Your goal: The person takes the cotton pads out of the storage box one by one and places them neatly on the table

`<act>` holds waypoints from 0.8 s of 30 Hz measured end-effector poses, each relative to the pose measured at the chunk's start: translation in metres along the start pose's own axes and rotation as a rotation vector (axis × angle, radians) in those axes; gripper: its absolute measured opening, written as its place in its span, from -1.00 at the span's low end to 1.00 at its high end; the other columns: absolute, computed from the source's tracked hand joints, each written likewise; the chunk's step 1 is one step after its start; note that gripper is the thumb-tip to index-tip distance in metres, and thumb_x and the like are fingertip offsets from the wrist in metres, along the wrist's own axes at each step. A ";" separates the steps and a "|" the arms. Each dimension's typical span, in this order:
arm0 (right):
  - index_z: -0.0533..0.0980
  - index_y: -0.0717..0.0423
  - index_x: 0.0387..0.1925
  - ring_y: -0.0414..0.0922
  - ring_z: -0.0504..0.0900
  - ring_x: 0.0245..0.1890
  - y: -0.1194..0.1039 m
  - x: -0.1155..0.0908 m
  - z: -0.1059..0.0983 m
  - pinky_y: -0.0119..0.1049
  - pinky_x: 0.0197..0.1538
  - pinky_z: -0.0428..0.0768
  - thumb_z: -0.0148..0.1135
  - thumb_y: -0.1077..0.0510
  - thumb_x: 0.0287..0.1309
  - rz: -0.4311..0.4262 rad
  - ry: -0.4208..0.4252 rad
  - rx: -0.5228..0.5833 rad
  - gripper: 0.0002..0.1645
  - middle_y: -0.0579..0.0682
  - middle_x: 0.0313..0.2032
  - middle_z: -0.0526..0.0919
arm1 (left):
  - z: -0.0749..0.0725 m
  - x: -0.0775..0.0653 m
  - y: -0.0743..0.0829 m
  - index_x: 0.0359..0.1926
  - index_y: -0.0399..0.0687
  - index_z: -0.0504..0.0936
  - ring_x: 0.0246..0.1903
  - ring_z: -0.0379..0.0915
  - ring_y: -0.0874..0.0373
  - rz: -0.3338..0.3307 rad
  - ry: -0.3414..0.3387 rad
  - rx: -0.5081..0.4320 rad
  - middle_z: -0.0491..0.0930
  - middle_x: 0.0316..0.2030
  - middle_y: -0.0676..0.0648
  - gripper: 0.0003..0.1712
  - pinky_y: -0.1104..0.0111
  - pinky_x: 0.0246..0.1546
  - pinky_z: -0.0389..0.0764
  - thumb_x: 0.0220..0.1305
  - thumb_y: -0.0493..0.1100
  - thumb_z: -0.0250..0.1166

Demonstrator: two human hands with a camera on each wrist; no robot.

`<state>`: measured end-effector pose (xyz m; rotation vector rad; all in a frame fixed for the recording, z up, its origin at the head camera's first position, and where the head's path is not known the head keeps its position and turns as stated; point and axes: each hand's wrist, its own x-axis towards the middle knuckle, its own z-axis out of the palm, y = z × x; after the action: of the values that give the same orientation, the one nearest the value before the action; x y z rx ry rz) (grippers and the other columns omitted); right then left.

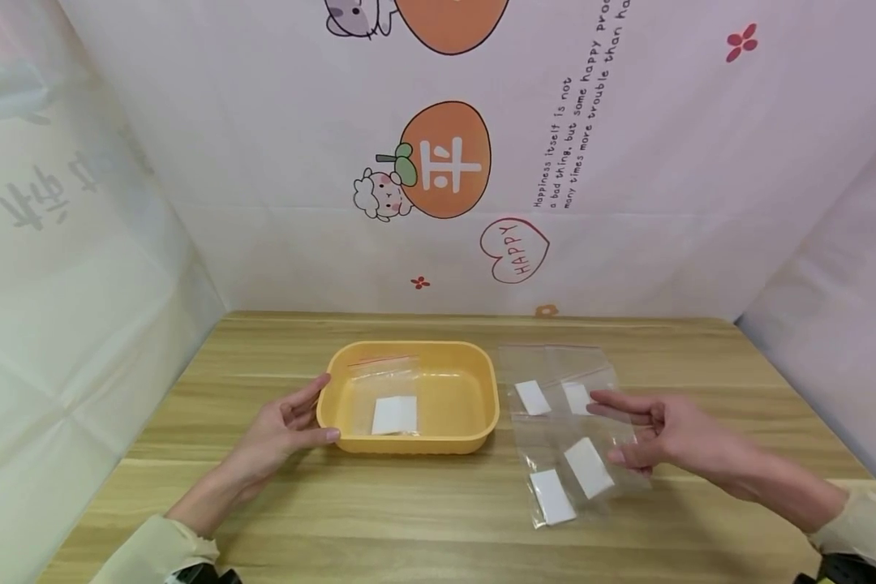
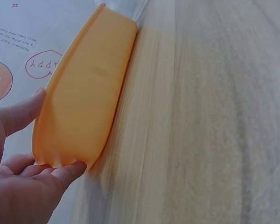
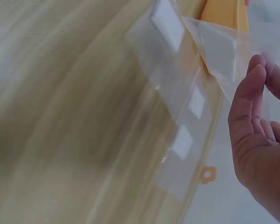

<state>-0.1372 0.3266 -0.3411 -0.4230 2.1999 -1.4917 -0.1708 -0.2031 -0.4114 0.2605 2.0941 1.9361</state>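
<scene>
My left hand (image 1: 266, 442) grips the left end of a shallow yellow plastic basket (image 1: 470, 444), its thumb at the rim and fingers against the end wall. Inside the basket, toward its left side, lies a clear zip bag (image 1: 361, 401) with a white card in it. To the right, my right hand (image 1: 672, 442) pinches the edge of another clear zip bag (image 3: 207, 39) between thumb and fingers. That bag is lifted at a slant and holds a white card (image 1: 589, 468).
Three more clear bags with white cards, one of them a front bag (image 1: 552, 496), lie on the wooden table (image 1: 409, 519), overlapping under the lifted one. A printed white cloth (image 1: 299, 243) rises behind the table, with cloth walls at both sides.
</scene>
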 end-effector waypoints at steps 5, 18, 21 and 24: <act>0.06 0.36 0.62 -0.27 0.42 -0.54 0.024 -0.011 -0.006 -0.30 -0.05 0.67 0.40 0.25 0.34 0.010 -0.001 -0.017 0.00 0.40 0.52 0.19 | 0.000 0.001 0.001 0.67 -0.23 -0.02 0.58 -0.07 -0.20 0.009 -0.011 0.005 -0.12 0.65 -0.26 0.13 0.37 0.36 0.32 0.30 -0.28 0.51; 0.12 0.41 0.59 -0.25 0.52 -0.53 0.060 -0.021 -0.014 -0.28 -0.40 0.69 0.43 0.27 0.28 0.023 -0.004 -0.044 0.00 0.51 0.47 0.21 | 0.001 0.000 0.000 0.67 -0.24 -0.01 0.57 -0.06 -0.20 0.004 -0.004 0.005 -0.11 0.65 -0.26 0.13 0.36 0.35 0.35 0.29 -0.29 0.51; 0.16 0.40 0.57 -0.29 0.50 -0.53 0.064 -0.020 -0.015 -0.34 -0.42 0.65 0.49 0.26 0.23 0.010 0.016 -0.091 0.02 0.51 0.43 0.31 | 0.001 0.000 0.000 0.67 -0.24 0.00 0.57 -0.05 -0.20 0.000 0.003 0.008 -0.11 0.65 -0.26 0.13 0.36 0.35 0.33 0.28 -0.29 0.52; 0.19 0.39 0.56 -0.29 0.52 -0.55 0.067 -0.018 -0.017 -0.33 -0.46 0.65 0.52 0.24 0.19 0.017 0.025 -0.136 0.03 0.42 -0.03 0.70 | 0.001 0.000 0.000 0.67 -0.24 0.00 0.57 -0.05 -0.20 0.000 0.004 0.006 -0.11 0.65 -0.25 0.13 0.36 0.35 0.33 0.28 -0.30 0.51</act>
<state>-0.1309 0.3731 -0.3947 -0.4305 2.3275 -1.3511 -0.1707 -0.2017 -0.4113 0.2586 2.1027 1.9324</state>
